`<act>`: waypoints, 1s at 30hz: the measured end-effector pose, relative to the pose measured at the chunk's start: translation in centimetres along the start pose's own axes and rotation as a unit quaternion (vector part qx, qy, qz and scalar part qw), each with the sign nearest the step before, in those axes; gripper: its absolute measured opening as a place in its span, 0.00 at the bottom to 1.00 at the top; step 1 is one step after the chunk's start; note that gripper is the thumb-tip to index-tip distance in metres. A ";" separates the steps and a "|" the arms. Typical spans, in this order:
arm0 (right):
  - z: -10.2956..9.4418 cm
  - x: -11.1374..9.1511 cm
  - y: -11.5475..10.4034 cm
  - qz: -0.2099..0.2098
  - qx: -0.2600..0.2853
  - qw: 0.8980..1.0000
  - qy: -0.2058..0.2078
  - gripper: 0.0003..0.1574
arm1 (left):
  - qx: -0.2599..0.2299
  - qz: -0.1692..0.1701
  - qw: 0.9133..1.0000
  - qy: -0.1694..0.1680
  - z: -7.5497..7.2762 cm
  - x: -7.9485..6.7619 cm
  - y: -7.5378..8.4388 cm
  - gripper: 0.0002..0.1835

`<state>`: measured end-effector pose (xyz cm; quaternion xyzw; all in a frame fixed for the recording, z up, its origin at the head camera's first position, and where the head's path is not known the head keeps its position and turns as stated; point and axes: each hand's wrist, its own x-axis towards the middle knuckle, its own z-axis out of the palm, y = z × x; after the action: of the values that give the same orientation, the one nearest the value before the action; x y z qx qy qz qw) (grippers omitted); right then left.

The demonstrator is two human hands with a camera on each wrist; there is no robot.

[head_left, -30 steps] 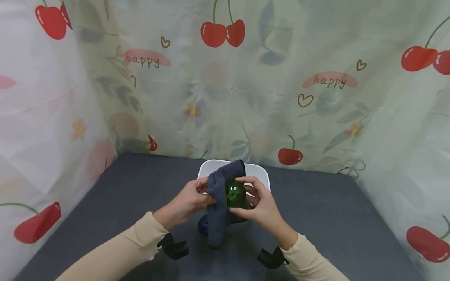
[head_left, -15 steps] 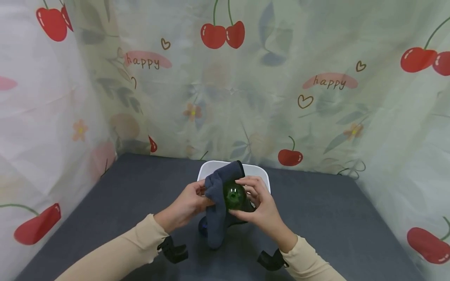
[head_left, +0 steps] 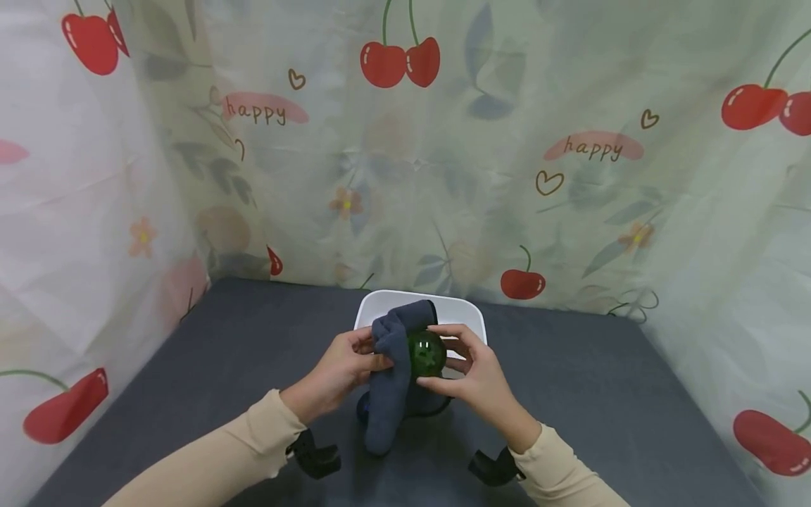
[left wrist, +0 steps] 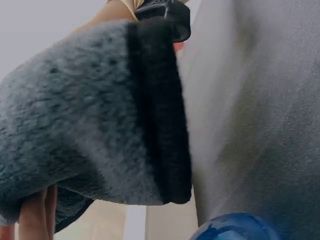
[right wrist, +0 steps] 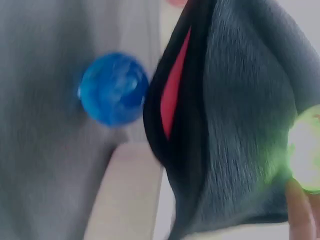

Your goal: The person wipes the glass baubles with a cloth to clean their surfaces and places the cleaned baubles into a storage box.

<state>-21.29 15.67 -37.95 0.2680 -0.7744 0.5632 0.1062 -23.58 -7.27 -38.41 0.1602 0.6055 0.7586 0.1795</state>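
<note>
My left hand (head_left: 336, 370) pinches a grey-blue fleecy cloth (head_left: 389, 384) with a black edging, which hangs in folds. Against the cloth's right side, my right hand (head_left: 478, 370) grips a clear green ball (head_left: 429, 354) between thumb and fingers. In the right wrist view the green ball (right wrist: 306, 150) glows brightly at the right edge, touching the cloth (right wrist: 245, 120). A clear blue ball (right wrist: 114, 89) lies on the dark table beyond the cloth. In the head view the cloth hides most of it. The left fingers (left wrist: 37, 215) go partly behind the cloth.
A white tub (head_left: 465, 308) stands behind the hands, partly hidden by them and the cloth. The dark grey table (head_left: 570, 394) spreads to both sides. A printed curtain (head_left: 412, 176) encloses the back and sides. Black camera mounts (head_left: 317, 458) hang from both wrists.
The cloth's top edge has dropped lower and its hanging end has shifted. The green ball, in my right hand, has moved slightly right. The cloth covers more of the blue ball.
</note>
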 end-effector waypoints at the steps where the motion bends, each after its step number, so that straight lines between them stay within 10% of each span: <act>1: 0.1 0.0 0.0 0.011 0.010 1.000 0.003 0.44 | 0.001 -0.001 1.000 -0.003 0.1 0.0 0.1 0.31; 9: 0.2 0.1 -0.3 -0.101 -0.194 0.976 0.005 0.45 | 0.081 0.007 0.997 -0.004 0.1 0.3 0.6 0.28; 16: 0.0 0.0 -0.3 -0.004 -0.008 1.000 -0.010 0.45 | 0.025 0.007 1.000 -0.017 -0.1 0.3 0.6 0.29; 24: 0.2 0.1 -0.5 -0.092 -0.186 0.978 0.012 0.43 | 0.091 0.020 0.996 0.002 0.3 0.6 0.5 0.27; 30: 0.0 -0.1 -0.2 0.007 -0.021 1.000 -0.007 0.45 | 0.048 0.013 0.999 0.004 -0.1 0.3 0.3 0.28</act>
<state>-21.09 15.63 -37.81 0.2642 -0.7888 0.5455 0.1026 -23.90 -7.23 -38.15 0.1734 0.6400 0.7315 0.1590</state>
